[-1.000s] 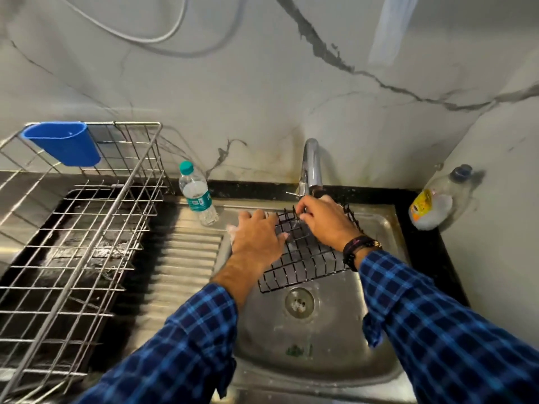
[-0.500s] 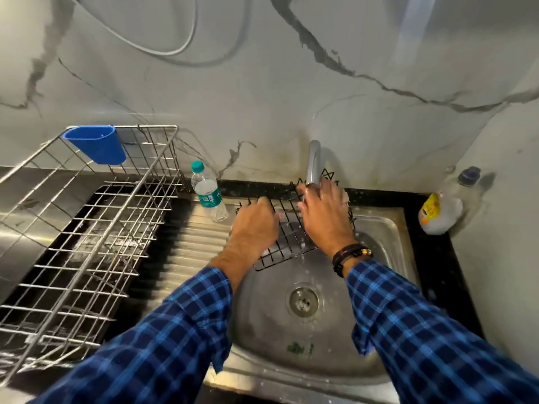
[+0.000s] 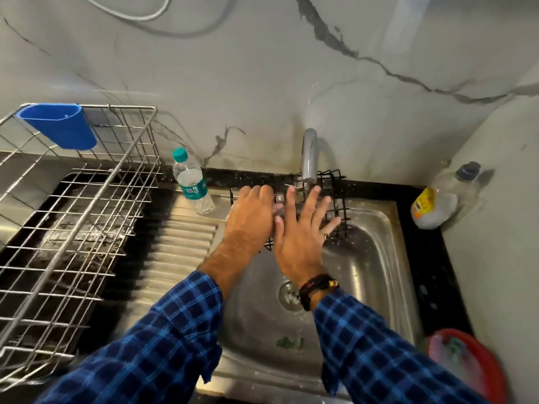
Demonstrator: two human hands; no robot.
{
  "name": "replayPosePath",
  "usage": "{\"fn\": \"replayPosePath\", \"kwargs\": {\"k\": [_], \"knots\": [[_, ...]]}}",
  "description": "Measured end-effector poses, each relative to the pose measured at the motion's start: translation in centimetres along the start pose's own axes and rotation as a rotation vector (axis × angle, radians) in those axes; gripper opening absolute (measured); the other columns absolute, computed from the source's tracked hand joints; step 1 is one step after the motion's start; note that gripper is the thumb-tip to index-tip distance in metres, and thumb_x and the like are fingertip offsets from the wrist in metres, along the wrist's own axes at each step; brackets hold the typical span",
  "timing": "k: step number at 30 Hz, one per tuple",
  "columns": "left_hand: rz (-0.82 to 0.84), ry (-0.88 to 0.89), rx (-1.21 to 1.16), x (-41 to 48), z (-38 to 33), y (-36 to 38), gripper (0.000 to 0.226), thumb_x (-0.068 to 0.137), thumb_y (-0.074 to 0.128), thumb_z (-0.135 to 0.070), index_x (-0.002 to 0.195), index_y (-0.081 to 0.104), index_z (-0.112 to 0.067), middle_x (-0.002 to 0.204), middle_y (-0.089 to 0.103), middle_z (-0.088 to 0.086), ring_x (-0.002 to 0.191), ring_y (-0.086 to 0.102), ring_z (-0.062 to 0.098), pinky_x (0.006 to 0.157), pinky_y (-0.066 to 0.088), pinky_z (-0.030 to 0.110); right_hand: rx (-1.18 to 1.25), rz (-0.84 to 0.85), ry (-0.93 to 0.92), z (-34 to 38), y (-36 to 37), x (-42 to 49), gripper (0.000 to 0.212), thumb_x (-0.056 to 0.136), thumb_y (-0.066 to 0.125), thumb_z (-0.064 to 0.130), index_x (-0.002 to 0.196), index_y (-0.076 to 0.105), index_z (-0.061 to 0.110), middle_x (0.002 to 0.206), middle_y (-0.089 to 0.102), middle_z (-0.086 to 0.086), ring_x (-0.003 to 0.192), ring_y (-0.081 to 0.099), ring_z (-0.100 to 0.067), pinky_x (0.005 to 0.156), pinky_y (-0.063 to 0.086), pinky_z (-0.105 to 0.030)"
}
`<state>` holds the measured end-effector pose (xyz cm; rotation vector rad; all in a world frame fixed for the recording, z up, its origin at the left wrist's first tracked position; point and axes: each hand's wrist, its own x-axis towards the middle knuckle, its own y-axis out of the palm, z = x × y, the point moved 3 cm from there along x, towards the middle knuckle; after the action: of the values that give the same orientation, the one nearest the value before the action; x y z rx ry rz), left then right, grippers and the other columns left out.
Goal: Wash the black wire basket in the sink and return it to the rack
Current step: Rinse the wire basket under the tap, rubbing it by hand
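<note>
Bottle (image 3: pixel 191 182) stands left of basket (image 3: pixel 335 185) under tap (image 3: pixel 308 154).

A water bottle (image 3: pixel 191 182) (green cap) stands near a blue cup (image 3: pixel 59 125), and a soap bottle (image 3: pixel 437 199) sits in the corner.

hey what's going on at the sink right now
A person in a blue plaid shirt is washing a black wire basket over the steel sink, right beneath the faucet. The left hand grips the basket's left side, while the right hand lies flat and open across its mesh. The silver dish rack on the left has not received it yet.
</note>
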<state>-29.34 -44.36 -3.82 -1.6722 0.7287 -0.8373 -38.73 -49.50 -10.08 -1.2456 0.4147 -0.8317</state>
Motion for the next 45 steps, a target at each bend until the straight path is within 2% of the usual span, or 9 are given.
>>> {"fn": "replayPosePath", "kwargs": {"k": [4,7,11,18,27,32,35,39,45], "knots": [[-0.012,-0.055,-0.133,-0.1,2.7,0.7,0.024,0.104,0.042,-0.021,0.123,0.054,-0.011,0.115,0.062,0.008,0.105,0.05,0.025,0.087,0.045,0.038,-0.161,-0.044,-0.309,-4.5,-0.2,1.1,0.062,0.102,0.012,0.053,0.159,0.001,0.03,0.167,-0.01,-0.009,0.153,-0.001,-0.033,0.116,0.001,-0.069],[-0.013,-0.089,-0.161,-0.2,3.7,1.4,0.022,0.103,0.046,-0.014,0.122,0.055,-0.011,0.114,0.063,0.007,0.104,0.05,0.023,0.086,0.043,0.035,0.076,-0.05,0.26,-8.3,-1.1,2.9,0.062,0.103,0.018,0.052,0.159,0.015,0.026,0.165,0.012,-0.014,0.15,0.017,-0.037,0.117,0.015,-0.06],[-0.033,-0.178,-0.236,-0.7,4.5,2.0,0.018,0.097,0.05,-0.007,0.114,0.058,-0.01,0.102,0.064,0.009,0.095,0.049,0.022,0.079,0.041,0.033,0.839,-0.059,0.522,-6.9,-1.5,2.5,0.038,0.106,0.033,0.046,0.114,0.062,0.023,0.098,0.061,0.011,0.098,0.058,-0.012,0.078,0.044,-0.023],[0.006,-0.308,-0.387,-3.6,4.6,3.4,0.018,0.098,0.051,-0.009,0.113,0.058,-0.013,0.095,0.063,-0.001,0.085,0.055,0.018,0.071,0.043,0.031,1.099,-0.202,0.406,-6.6,-2.0,2.4,0.035,0.106,0.043,0.033,0.135,0.06,0.024,0.135,0.06,0.007,0.123,0.054,-0.003,0.088,0.042,-0.002],[0.098,-0.604,-0.673,-8.1,4.3,6.7,0.025,0.105,0.035,-0.04,0.102,0.057,-0.028,0.093,0.068,-0.01,0.085,0.067,0.011,0.081,0.06,0.043,0.938,-0.38,0.171,-4.3,-2.3,4.0,0.027,0.104,0.041,0.024,0.117,0.064,0.016,0.124,0.065,-0.002,0.119,0.058,-0.013,0.099,0.05,-0.027],[0.056,-0.683,-0.7,-9.1,4.2,7.4,0.022,0.107,0.039,-0.027,0.106,0.059,-0.018,0.089,0.063,-0.01,0.081,0.063,0.01,0.077,0.056,0.035,1.336,-0.196,0.843,-4.0,0.9,2.8,0.055,0.098,0.038,0.059,0.139,0.047,0.024,0.142,0.051,-0.005,0.129,0.048,-0.021,0.112,0.036,-0.044],[0.045,-0.709,-0.761,-8.9,4.2,7.8,0.022,0.106,0.038,-0.024,0.094,0.057,-0.025,0.089,0.068,-0.005,0.078,0.064,0.013,0.071,0.056,0.037,1.356,0.097,0.743,-3.5,1.9,1.9,0.056,0.099,0.04,0.06,0.141,0.047,0.023,0.117,0.057,-0.006,0.106,0.055,-0.022,0.085,0.049,-0.037],[0.205,-0.592,-0.85,-8.6,5.2,8.4,0.024,0.107,0.037,-0.032,0.096,0.057,-0.022,0.085,0.063,-0.006,0.078,0.063,0.013,0.069,0.057,0.031,1.42,-0.065,0.666,-4.0,0.3,2.5,0.028,0.102,0.051,0.038,0.107,0.063,0.012,0.082,0.052,0.002,0.064,0.045,-0.007,0.049,0.04,-0.02],[0.099,-0.485,-0.83,-6.9,6.9,6.4,0.029,0.101,0.054,-0.025,0.13,0.058,-0.021,0.109,0.064,-0.01,0.099,0.064,0.009,0.079,0.049,0.013,1.373,0.116,0.363,-2.8,-2.2,2.8,0.028,0.103,0.049,0.036,0.082,0.054,0.019,0.069,0.048,0.011,0.058,0.041,-0.004,0.048,0.038,-0.021]]}}
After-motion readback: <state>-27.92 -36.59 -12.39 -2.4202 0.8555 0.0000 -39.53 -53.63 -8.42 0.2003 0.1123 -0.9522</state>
